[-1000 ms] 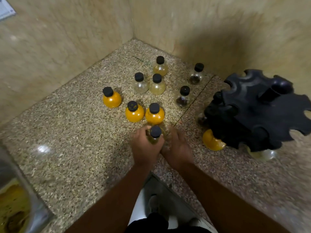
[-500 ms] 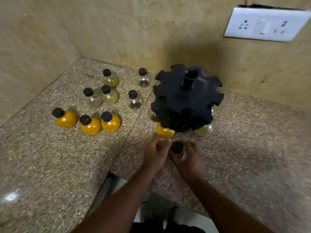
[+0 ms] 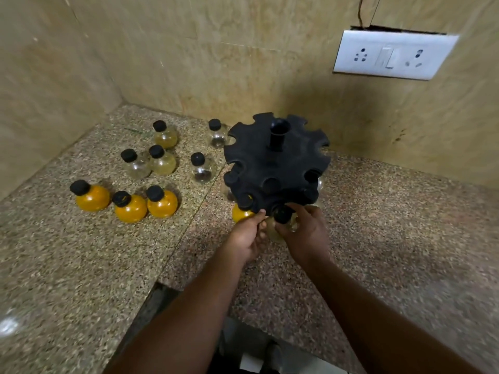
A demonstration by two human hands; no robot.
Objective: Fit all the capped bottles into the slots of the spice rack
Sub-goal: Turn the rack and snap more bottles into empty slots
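Observation:
A black round spice rack (image 3: 275, 163) with notched slots stands on the granite counter (image 3: 378, 238) near the back wall. A pale capped bottle (image 3: 282, 215) is at the rack's near edge, with my right hand (image 3: 305, 233) shut on it. My left hand (image 3: 248, 236) touches the same bottle and the rack's rim from the left. An orange bottle (image 3: 240, 213) hangs in a slot just left of my hands. Other bottles sit in the rack's lower slots, mostly hidden.
Left of the rack, loose capped bottles stand on the counter: three orange ones (image 3: 129, 206) in front, several pale or clear ones (image 3: 162, 160) behind. A white socket plate (image 3: 391, 56) is on the back wall. The counter's front edge has a step (image 3: 159, 282).
The bottle went from the loose group on the left to the rack's near edge, carried in both hands. My view swung right, bringing the rack to the middle.

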